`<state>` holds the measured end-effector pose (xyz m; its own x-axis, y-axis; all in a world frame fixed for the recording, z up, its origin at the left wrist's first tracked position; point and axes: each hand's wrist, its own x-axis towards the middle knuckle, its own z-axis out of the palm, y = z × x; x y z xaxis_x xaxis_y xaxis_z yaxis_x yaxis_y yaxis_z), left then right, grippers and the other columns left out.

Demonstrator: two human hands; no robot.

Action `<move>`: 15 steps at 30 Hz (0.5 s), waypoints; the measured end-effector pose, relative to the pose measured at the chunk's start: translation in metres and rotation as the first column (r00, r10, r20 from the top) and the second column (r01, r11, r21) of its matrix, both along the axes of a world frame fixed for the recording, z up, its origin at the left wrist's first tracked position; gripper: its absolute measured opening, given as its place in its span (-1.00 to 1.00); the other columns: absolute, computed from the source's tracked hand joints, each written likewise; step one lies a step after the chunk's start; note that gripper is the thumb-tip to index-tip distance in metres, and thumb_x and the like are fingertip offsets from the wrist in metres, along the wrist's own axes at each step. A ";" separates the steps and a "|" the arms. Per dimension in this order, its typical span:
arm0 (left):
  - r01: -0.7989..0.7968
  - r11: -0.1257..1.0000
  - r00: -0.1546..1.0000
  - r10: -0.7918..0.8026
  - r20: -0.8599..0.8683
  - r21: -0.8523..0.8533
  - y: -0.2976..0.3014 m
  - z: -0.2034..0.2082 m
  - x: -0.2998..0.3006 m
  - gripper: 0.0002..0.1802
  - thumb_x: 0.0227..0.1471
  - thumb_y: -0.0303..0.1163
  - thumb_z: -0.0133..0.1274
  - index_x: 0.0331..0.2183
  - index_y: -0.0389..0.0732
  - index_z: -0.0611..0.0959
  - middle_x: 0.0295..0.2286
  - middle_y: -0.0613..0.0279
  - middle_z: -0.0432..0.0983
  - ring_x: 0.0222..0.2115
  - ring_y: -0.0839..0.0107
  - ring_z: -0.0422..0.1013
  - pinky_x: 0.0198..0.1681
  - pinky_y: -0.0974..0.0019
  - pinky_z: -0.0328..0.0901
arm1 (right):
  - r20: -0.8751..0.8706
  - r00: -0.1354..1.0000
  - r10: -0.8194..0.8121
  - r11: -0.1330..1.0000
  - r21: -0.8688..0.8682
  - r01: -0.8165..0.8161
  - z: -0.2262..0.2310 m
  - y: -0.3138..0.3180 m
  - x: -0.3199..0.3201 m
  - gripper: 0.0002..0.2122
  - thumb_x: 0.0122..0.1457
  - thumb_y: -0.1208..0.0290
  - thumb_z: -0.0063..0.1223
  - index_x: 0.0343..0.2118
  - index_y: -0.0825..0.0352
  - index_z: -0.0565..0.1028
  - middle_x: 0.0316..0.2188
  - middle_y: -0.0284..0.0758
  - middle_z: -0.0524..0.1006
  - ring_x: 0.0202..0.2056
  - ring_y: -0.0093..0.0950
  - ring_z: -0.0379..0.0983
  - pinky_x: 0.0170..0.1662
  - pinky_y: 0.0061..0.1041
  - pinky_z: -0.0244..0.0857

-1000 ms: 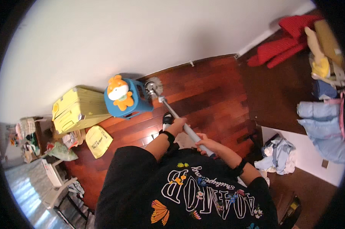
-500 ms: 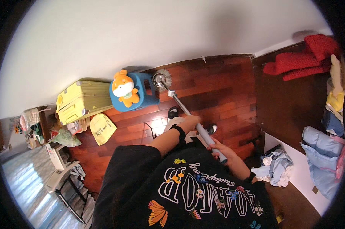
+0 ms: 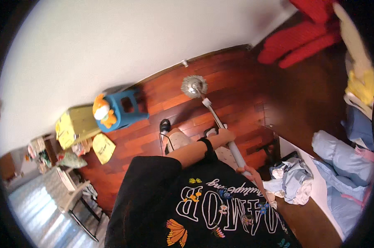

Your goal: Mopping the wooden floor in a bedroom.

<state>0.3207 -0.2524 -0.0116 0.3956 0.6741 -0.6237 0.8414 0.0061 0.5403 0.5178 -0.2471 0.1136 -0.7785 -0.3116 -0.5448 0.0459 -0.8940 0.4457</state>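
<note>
I hold a mop (image 3: 238, 153) slanting away from my body, its grey and white handle running to a round metal head with a pale fringe. That head rests on the reddish wooden floor (image 3: 170, 101). My left hand (image 3: 226, 135), below a black wristband, is closed around the middle of the handle. Close to the handle's near end, my right hand (image 3: 250, 175) is wrapped round it too. Left of the mop head stands a blue plastic stool (image 3: 120, 110) with an orange and white plush toy (image 3: 104, 112) on its seat.
A yellow suitcase (image 3: 73, 126) and a yellow bag (image 3: 103, 148) are beside the stool. A white wall (image 3: 154, 37) borders the floor. Red fabric (image 3: 296, 43) lies at upper right; crumpled clothes (image 3: 294, 180) and a light blue padded item (image 3: 340, 153) are at right. A chair (image 3: 76, 194) stands at left.
The mop head has moved from beside the stool rightward across the floor, with both hands still on the handle. The whole view has shifted and turned somewhat.
</note>
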 end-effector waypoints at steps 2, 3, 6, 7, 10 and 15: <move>0.033 0.999 0.999 -0.033 0.028 0.027 0.041 -0.015 0.042 -0.73 -0.50 -0.42 0.14 -0.53 -0.16 0.56 -0.54 0.28 0.46 -0.48 0.29 0.40 -0.52 0.19 0.29 | 0.165 0.980 -0.110 0.981 -0.140 0.134 0.024 0.018 0.015 -0.86 0.04 0.27 -0.26 -0.52 0.20 0.20 -0.92 -0.55 0.09 -0.88 -0.69 0.02 -0.83 -0.76 -0.11; 0.044 0.998 0.997 -0.047 0.061 0.054 0.059 -0.024 0.063 -0.72 -0.53 -0.44 0.14 -0.54 -0.15 0.56 -0.55 0.29 0.47 -0.49 0.29 0.40 -0.51 0.21 0.29 | 0.074 0.972 -0.225 0.963 -0.138 0.233 0.029 0.025 0.025 -0.86 0.05 0.29 -0.26 -0.48 0.24 0.20 -0.85 -0.49 0.13 -0.85 -0.68 0.02 -0.77 -0.77 -0.04; 0.284 0.936 0.957 -0.291 0.004 0.207 0.097 -0.048 0.102 -0.83 -0.55 -0.42 0.16 -0.73 -0.06 0.48 -0.70 0.34 0.39 -0.63 0.34 0.34 -0.73 0.24 0.13 | 0.078 0.919 -0.387 0.919 -0.043 0.391 0.016 0.034 0.055 -0.88 0.06 0.34 -0.28 -0.34 0.19 0.17 -0.70 -0.42 0.19 -0.79 -0.67 0.03 -0.69 -0.76 0.02; 0.163 0.945 0.985 -0.170 0.000 0.282 0.099 -0.071 0.117 -0.84 -0.54 -0.43 0.14 -0.76 -0.06 0.45 -0.74 0.34 0.35 -0.69 0.36 0.29 -0.76 0.22 0.07 | 0.179 0.906 -0.383 0.924 0.053 0.380 0.011 0.039 0.059 -0.82 0.06 0.37 -0.28 -0.24 0.10 0.14 -0.62 -0.41 0.21 -0.78 -0.66 0.03 -0.68 -0.74 0.01; -0.609 0.373 0.485 0.873 0.044 -0.700 0.133 -0.080 0.138 -0.82 -0.49 -0.45 0.09 -0.80 -0.13 0.39 -0.78 0.27 0.26 -0.74 0.39 0.21 -0.76 0.24 0.04 | 0.233 0.850 -0.473 0.868 0.292 0.402 0.014 0.055 0.046 -0.65 0.04 0.42 -0.30 -0.09 -0.06 0.07 -0.56 -0.41 0.23 -0.75 -0.64 0.05 -0.67 -0.67 0.00; -0.186 0.937 0.895 0.286 0.343 -0.295 0.148 -0.095 0.105 -0.80 -0.31 -0.41 -0.06 -0.76 -0.29 0.34 -0.78 0.16 0.21 -0.75 0.35 0.18 -0.73 0.26 0.06 | 0.510 0.784 -0.353 0.876 0.475 0.086 0.016 0.068 0.004 -0.60 -0.03 0.45 -0.26 -0.12 -0.07 0.01 -0.62 -0.36 0.24 -0.80 -0.63 0.04 -0.74 -0.71 0.00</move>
